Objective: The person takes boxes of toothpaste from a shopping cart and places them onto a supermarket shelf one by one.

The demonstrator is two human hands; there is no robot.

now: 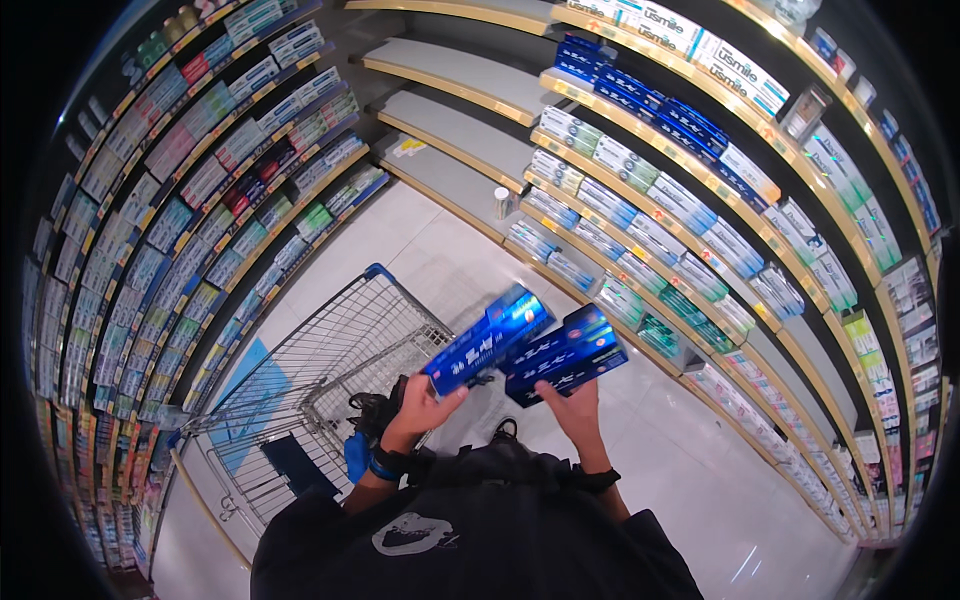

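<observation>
In the head view, my left hand (425,406) grips the near end of blue toothpaste boxes (484,341), which tilt up to the right. My right hand (576,412) holds a stack of dark blue toothpaste boxes (566,356) from below, the thumb on its near side. The two groups of boxes are close together at their far ends; I cannot tell whether they touch. Both wrists wear dark bands. More blue boxes like these stand on an upper shelf (645,105) at the right.
A wire shopping cart (375,300) stands at my left, with a black and a blue item near its side. Shelves of boxed goods (225,172) curve along the left. Ahead, several bare shelf boards (457,67) adjoin the stocked right shelves. A small cylindrical container (502,202) sits low.
</observation>
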